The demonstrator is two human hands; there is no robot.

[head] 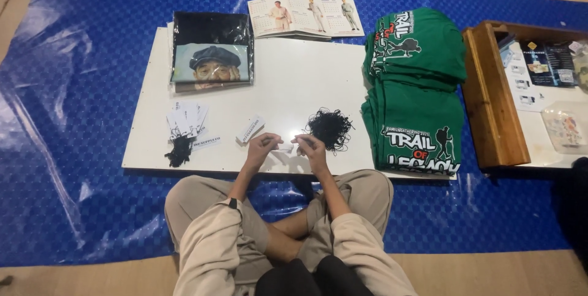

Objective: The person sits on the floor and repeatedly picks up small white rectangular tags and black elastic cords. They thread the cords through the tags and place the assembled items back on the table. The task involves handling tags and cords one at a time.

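One white board (294,88) on blue tarp (73,149)

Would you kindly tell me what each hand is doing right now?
Left hand: pinched shut on a small white paper tag.
Right hand: pinched shut on the same tag.

Indoor light, moderate, from overhead. White board (294,88) brightest, slightly washed out. Glare streaks on blue plastic sheet (67,118), strongest left side. Soft short shadow under hands on the board's near edge. Far right corner dim, near-black. Wide-angle bending at edges. Fine detail soft; small tags blurred.
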